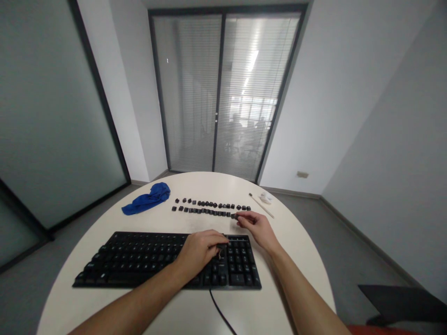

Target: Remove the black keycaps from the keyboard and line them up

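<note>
A black keyboard [139,256] lies across the front of the table, its cable running toward me. My left hand [200,249] rests over its right part, left of the number pad, fingers closed around what looks like a wire keycap puller [220,252], mostly hidden by the fingers. Beyond the keyboard, loose black keycaps [206,211] lie in two rows. My right hand [256,225] is at the right end of the nearer row, thumb and fingers pinching a dark keycap [234,216] close to the tabletop.
A crumpled blue cloth [148,199] lies on the round white table [307,265] at the left. Toward the right rear are a thin brush [261,205] and a crumpled white item [266,197]. A dark chair part [401,302] stands at lower right. Glass doors are behind.
</note>
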Tool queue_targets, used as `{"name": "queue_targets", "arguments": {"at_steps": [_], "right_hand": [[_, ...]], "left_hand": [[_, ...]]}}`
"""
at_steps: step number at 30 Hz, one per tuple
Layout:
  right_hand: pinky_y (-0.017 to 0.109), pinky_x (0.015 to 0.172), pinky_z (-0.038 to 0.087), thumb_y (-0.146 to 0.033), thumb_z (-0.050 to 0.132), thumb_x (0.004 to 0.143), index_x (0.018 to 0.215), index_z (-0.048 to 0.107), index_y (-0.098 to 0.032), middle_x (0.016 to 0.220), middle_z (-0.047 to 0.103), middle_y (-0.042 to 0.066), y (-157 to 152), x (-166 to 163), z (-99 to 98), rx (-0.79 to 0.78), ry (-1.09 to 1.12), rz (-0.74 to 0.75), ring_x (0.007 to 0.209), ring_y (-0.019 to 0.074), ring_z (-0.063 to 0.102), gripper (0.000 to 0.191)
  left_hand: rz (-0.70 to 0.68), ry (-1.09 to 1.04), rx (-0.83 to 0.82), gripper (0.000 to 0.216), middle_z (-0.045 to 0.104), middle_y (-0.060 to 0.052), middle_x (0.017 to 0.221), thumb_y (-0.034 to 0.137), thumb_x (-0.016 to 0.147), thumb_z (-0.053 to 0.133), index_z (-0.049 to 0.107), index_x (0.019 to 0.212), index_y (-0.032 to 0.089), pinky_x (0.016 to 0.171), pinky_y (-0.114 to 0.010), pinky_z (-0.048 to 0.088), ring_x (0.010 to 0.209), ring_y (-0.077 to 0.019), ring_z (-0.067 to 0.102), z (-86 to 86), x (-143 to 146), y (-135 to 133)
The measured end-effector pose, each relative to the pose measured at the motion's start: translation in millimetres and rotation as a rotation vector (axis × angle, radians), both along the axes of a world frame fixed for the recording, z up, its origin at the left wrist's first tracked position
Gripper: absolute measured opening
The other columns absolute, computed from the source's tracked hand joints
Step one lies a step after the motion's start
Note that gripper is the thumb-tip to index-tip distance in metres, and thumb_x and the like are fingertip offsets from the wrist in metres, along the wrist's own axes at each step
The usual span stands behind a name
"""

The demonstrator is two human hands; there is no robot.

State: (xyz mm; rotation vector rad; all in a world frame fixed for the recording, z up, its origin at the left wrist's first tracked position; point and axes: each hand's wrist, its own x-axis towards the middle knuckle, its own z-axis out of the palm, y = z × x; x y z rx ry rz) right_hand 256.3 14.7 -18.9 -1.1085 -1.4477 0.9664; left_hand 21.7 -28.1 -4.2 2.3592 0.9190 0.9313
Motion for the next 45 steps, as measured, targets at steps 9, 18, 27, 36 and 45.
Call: {"name": "queue_targets", "arguments": {"at_steps": [9, 18, 27, 36, 45], "right_hand": [[0.043, 0.09, 0.05, -0.045, 0.061, 0.078, 0.106, 0.07, -0.012, 0.104, 0.073, 0.015, 18, 53, -14.9, 0.047, -0.214, -0.474, 0.095, 0.0282, 0.069, 0.044], [0.037, 0.08, 0.049, -0.039, 0.058, 0.08, 0.094, 0.073, -0.021, 0.091, 0.075, 0.009, 25, 57, -27.0, 0.008, -0.521, -0.524, 0.085, 0.0259, 0.069, 0.027], [0.037, 0.08, 0.048, -0.039, 0.055, 0.084, 0.098, 0.075, -0.023, 0.091, 0.075, 0.009, 29, 56, -29.0, 0.015, -0.643, -0.503, 0.088, 0.0265, 0.069, 0.029], [0.036, 0.076, 0.048, -0.042, 0.053, 0.085, 0.102, 0.073, -0.019, 0.094, 0.075, 0.011, 25, 54, -20.4, 0.031, -0.614, -0.522, 0.082, 0.0261, 0.068, 0.035], [0.031, 0.072, 0.049, -0.045, 0.049, 0.092, 0.096, 0.071, -0.02, 0.094, 0.073, 0.006, -8, 8, 11.9, 0.177, -0.513, -0.124, 0.082, 0.021, 0.065, 0.033]], "left_hand": [[0.095, -0.2, -0.107, 0.013, 0.076, -0.002, 0.095, 0.022, 0.087, 0.063, 0.075, 0.094, 0.024, 0.085, -0.032, 0.052, 0.09, -0.0189, 0.069, 3.1, 3, 0], [0.106, -0.218, -0.153, 0.013, 0.076, -0.003, 0.095, 0.024, 0.086, 0.064, 0.075, 0.093, 0.023, 0.087, -0.034, 0.052, 0.091, -0.0203, 0.069, 4.5, 4, -1], [0.133, -0.28, -0.231, 0.016, 0.075, -0.005, 0.096, 0.027, 0.087, 0.061, 0.075, 0.092, 0.021, 0.089, -0.035, 0.052, 0.092, -0.0215, 0.068, 2.7, 4, 0], [0.178, -0.312, -0.249, 0.021, 0.075, -0.005, 0.092, 0.028, 0.09, 0.055, 0.073, 0.091, 0.017, 0.079, -0.029, 0.052, 0.087, -0.0205, 0.068, 10.2, 3, 1], [0.119, -0.259, -0.361, 0.022, 0.073, -0.004, 0.08, 0.031, 0.089, 0.055, 0.068, 0.083, 0.015, 0.067, -0.025, 0.049, 0.074, -0.0179, 0.066, 14.4, -14, 11]]}}
